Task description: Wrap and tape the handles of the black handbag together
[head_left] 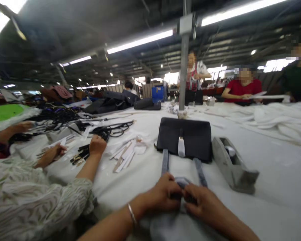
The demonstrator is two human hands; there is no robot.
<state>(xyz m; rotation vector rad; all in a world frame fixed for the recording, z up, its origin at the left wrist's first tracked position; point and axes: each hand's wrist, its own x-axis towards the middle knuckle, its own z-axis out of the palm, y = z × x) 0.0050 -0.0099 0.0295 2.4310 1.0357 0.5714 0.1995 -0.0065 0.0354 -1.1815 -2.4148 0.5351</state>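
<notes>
My left hand (165,192) and my right hand (203,202) meet low in the middle of the view. Their fingers are pinched on a grey-blue strap (182,181), whose details are blurred and partly covered by the fingers. Just beyond them a black bag (193,135) lies on the white-covered table (130,192). A pale wrapped tab (181,148) hangs down its front. Two grey-blue bands, a left one (165,162) and a right one (200,172), run from the bag towards my hands. A grey tape dispenser (234,167) stands right of the bag.
On the left, a co-worker in a patterned sleeve (77,192) has one hand (97,145) on black straps (110,130). White and beige strips (127,152) lie in between. A grey post (183,67) rises behind the bag. White cloth (286,115) lies at the right; other people work beyond.
</notes>
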